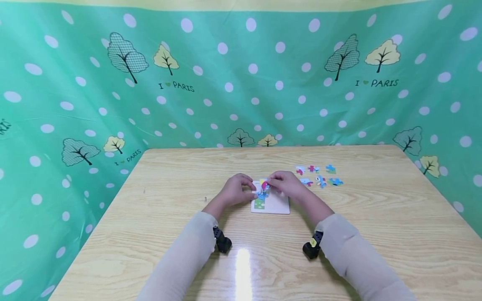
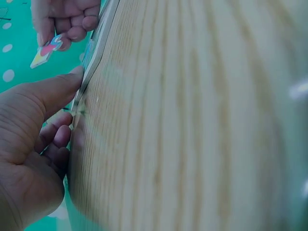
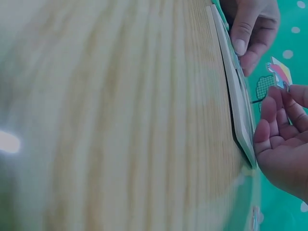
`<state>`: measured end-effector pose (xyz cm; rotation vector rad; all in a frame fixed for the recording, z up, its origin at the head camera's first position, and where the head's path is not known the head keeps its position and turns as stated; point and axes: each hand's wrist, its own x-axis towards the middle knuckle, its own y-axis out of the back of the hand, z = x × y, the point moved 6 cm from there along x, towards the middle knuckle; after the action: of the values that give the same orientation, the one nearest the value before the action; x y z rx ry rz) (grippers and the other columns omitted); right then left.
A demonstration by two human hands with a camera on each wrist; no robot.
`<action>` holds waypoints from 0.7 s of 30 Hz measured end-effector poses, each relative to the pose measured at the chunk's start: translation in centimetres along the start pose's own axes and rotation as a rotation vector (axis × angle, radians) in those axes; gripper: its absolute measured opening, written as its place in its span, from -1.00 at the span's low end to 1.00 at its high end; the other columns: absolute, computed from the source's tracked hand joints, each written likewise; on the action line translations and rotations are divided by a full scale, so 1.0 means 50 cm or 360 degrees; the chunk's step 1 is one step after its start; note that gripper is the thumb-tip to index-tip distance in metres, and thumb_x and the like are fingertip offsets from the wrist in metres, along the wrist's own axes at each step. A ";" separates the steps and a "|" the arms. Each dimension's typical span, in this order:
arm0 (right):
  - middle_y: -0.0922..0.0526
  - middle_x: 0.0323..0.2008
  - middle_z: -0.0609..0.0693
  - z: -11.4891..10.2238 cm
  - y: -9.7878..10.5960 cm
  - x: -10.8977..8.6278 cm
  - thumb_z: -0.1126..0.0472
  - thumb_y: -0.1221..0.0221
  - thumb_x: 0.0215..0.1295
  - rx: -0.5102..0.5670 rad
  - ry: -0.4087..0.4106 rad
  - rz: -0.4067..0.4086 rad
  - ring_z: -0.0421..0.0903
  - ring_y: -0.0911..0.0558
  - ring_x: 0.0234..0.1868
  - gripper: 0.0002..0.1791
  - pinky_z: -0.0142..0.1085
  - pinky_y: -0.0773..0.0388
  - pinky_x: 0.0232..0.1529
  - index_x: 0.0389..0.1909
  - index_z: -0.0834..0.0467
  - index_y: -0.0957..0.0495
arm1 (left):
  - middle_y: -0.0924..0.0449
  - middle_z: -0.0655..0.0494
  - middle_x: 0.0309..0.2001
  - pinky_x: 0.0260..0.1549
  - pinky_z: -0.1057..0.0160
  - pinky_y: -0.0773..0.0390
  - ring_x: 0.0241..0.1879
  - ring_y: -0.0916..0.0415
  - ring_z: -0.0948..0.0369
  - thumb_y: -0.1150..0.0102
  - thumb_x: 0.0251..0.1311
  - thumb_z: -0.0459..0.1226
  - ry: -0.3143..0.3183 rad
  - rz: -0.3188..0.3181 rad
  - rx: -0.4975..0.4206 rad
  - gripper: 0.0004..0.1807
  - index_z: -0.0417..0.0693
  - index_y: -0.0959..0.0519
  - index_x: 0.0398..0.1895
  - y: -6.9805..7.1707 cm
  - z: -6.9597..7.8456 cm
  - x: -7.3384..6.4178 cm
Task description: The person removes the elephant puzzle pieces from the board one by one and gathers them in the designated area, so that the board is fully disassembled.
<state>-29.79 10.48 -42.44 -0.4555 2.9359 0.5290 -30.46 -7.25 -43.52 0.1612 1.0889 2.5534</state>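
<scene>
A small white puzzle board (image 1: 278,205) lies on the table, with joined green and blue pieces (image 1: 259,203) along its left side. My left hand (image 1: 234,190) is at the board's left edge. Its thumb (image 2: 60,91) touches the edge, the other fingers bent loosely beside it. Over the board my right hand (image 1: 289,184) pinches a puzzle piece (image 2: 48,50) between thumb and finger. That piece has yellow, pink and blue print and is tilted, raised off the board in both wrist views. Fingers partly cover the upper pieces on the board.
Several loose puzzle pieces (image 1: 321,181) lie in two rows to the right of the board. The wooden table (image 1: 180,179) reaches back to a green dotted curtain (image 1: 241,100). Black wrist cameras (image 1: 224,243) are strapped under both sleeves.
</scene>
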 end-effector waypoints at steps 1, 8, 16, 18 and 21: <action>-0.63 -0.28 0.10 0.001 0.003 -0.002 0.16 -0.09 0.46 0.0001 0.0003 -0.0001 -0.02 -0.53 -0.28 -0.73 -0.28 -0.47 -0.31 -0.08 0.29 -0.60 | -0.50 0.05 0.12 0.25 0.05 -0.31 0.19 -0.39 0.04 -0.47 0.05 -0.17 0.0000 -0.0006 0.0001 -0.85 0.05 -0.72 -0.33 0.000 0.000 0.000; -0.66 -0.33 0.10 0.007 0.021 -0.015 0.17 -0.11 0.44 0.0000 0.0006 0.0019 -0.03 -0.61 -0.32 -0.75 -0.23 -0.57 -0.28 -0.04 0.27 -0.58 | -0.48 0.06 0.14 0.31 0.03 -0.21 0.23 -0.34 0.03 -0.46 0.07 -0.19 0.0015 -0.0019 -0.0020 -0.90 0.07 -0.73 -0.36 -0.002 0.001 -0.003; -0.65 -0.29 0.12 0.015 0.038 -0.032 0.26 -0.10 0.44 0.0081 0.0024 0.0026 0.01 -0.61 -0.30 -0.77 -0.20 -0.61 -0.24 0.01 0.28 -0.55 | -0.47 0.07 0.13 0.30 0.05 -0.23 0.22 -0.34 0.04 -0.45 0.08 -0.18 -0.0008 -0.0015 -0.0016 -0.90 0.06 -0.74 -0.35 -0.002 0.002 -0.004; -0.65 -0.29 0.13 0.016 0.044 -0.037 0.28 -0.11 0.43 0.0069 0.0046 0.0024 0.02 -0.62 -0.30 -0.77 -0.20 -0.61 -0.25 0.02 0.28 -0.55 | -0.47 0.07 0.13 0.30 0.05 -0.23 0.22 -0.35 0.05 -0.45 0.08 -0.18 -0.0012 -0.0015 -0.0012 -0.91 0.07 -0.74 -0.35 -0.002 0.002 -0.004; -0.65 -0.28 0.13 0.018 0.055 -0.045 0.30 -0.12 0.42 0.0068 0.0071 0.0028 0.05 -0.62 -0.29 -0.77 -0.17 -0.62 -0.25 0.03 0.28 -0.55 | -0.47 0.07 0.14 0.31 0.05 -0.22 0.23 -0.34 0.04 -0.45 0.08 -0.18 -0.0021 -0.0011 -0.0009 -0.91 0.06 -0.74 -0.35 -0.001 0.003 -0.005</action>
<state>-28.45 13.88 -42.00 -0.4428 2.9899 0.4634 -30.16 -7.21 -43.45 0.1722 1.0755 2.5456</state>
